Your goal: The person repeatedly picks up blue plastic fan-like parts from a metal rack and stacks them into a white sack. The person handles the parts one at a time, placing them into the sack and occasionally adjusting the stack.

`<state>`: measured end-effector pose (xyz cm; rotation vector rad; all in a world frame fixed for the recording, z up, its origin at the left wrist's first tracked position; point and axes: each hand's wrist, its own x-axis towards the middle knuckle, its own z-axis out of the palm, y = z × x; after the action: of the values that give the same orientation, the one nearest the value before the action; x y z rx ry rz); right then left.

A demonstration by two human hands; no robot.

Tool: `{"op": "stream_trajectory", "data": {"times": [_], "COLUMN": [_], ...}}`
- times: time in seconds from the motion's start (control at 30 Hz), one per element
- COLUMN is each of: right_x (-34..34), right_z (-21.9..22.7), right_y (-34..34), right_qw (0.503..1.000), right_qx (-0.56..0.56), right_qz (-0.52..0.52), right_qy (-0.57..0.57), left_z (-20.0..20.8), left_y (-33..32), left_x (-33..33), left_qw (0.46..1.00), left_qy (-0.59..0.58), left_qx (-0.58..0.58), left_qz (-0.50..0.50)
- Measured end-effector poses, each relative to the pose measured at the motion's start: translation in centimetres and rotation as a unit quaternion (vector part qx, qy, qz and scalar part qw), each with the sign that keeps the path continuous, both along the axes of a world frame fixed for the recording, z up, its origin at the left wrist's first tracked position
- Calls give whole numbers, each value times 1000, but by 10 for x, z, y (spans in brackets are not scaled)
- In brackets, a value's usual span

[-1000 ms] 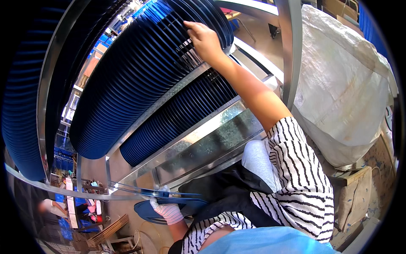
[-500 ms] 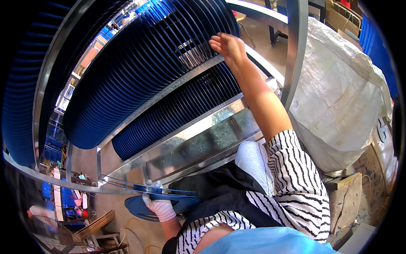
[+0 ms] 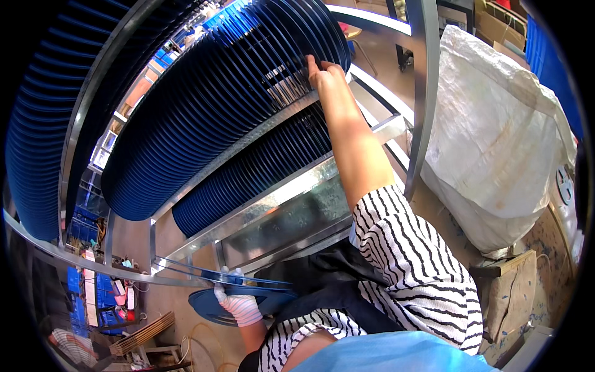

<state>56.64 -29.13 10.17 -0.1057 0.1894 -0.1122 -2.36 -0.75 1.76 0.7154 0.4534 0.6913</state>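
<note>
Discs [image 3: 192,118] fill a metal rack [image 3: 424,74]; right hand [image 3: 326,74], fingers parted, at its right edge; gloved left hand [image 3: 240,306] gripping loose discs [image 3: 273,300].

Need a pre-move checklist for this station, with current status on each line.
1. Left hand gripping the held discs: ok, closed on them low beside the body.
2. Count of held discs: cannot tell, they overlap and the hand covers part.
3. Right hand at the near end of the upper row: ok, though contact with a disc is cannot tell.
4. Both hands gloved: not ok, left gloved, right bare.
5. Upper row standing side by side in the rack: ok.
6. Right arm apart from the white sack: ok, a metal post stands between in this view.
</note>
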Motion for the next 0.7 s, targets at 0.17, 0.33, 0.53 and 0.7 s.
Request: {"op": "stream_trajectory", "data": {"times": [0.17,0.33,0.53,0.7], "right_x": [-84,-161,-292,-386], "right_z": [77,110,70,18], "right_y": [-28,-46,-48,-65], "right_qw": [902,927,960,975], "right_qx": [395,370,264,151], "right_qz": [127,68,90,154], "right_qy": [118,1,-30,-49], "left_z": [20,32,21,21], "left_y": [-29,-44,-32,-35], "left_x": [0,7,-6,-9], "left_qw": [996,998,993,989], "left_qy": [3,-14,-103,-121], "left_qx": [47,6,3,5], "left_qz": [77,55,-61,-86]}}
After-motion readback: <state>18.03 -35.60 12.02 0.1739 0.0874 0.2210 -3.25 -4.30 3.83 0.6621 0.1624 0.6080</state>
